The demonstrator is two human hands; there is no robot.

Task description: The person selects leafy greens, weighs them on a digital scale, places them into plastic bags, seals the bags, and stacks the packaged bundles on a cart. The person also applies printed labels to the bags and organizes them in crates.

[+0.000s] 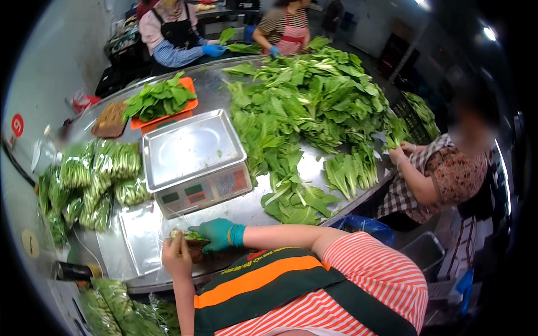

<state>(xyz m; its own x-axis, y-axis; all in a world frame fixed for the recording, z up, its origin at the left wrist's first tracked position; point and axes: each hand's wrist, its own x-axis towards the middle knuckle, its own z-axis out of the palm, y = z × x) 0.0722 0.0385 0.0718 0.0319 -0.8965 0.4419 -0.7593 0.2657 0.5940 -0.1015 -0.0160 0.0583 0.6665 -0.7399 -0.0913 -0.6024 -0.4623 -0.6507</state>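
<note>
Close to my body at the table's near edge, a small bunch of leafy greens is between my hands. My bare left hand is closed, with its fingers at the pale stem ends. From the other side, my right hand, in a teal glove, is closed around the leafy part. A brown object shows just below the bunch; its kind is unclear. Directly beyond my hands stands a weighing scale with a bare metal pan. Clear plastic bags lie flat to the left of my hands.
Loose leafy greens are heaped across the metal table's far and right side. Bagged greens are piled at left. An orange tray holds leaves behind the scale. Co-workers stand at the far side, and one person handles greens at right.
</note>
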